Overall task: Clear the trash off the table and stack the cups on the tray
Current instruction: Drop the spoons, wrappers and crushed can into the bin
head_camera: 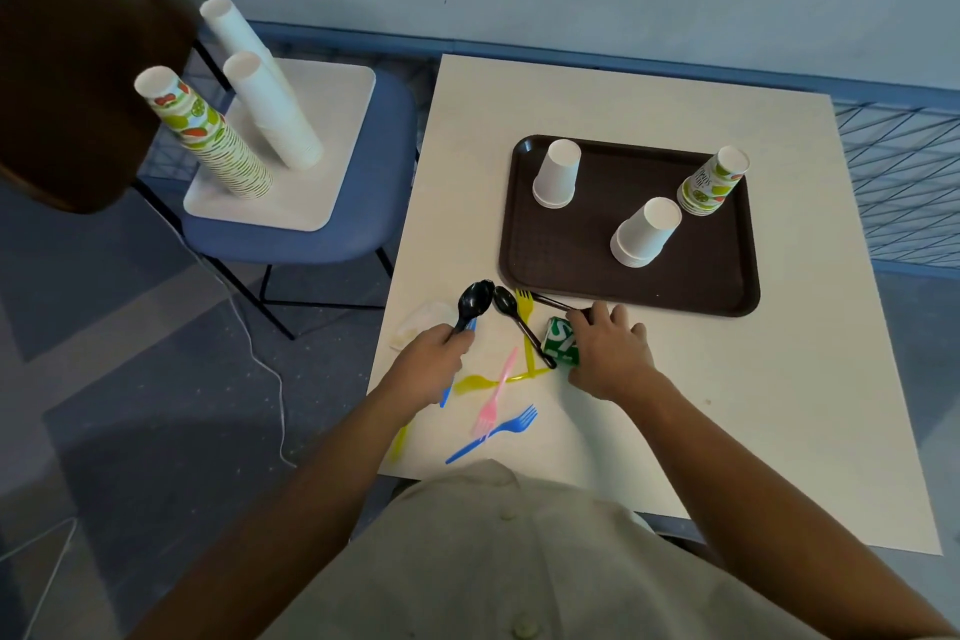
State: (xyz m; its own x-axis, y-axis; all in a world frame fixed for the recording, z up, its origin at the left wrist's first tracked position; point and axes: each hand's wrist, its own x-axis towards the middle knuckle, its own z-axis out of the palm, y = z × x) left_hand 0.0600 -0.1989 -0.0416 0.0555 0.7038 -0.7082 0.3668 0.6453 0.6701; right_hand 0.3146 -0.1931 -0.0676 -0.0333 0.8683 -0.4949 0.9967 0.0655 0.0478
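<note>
Head view: a napkin lies uncollected at the table's left edge. Beside it the left hand clenches a spoon and a blue handle. Loose forks lie between the hands. The right hand wraps a can just beside the tray, where cups stand stacked. Cups look done; most trash remains.

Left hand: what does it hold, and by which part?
The left hand grips a black spoon and a blue utensil by their handles.
</note>
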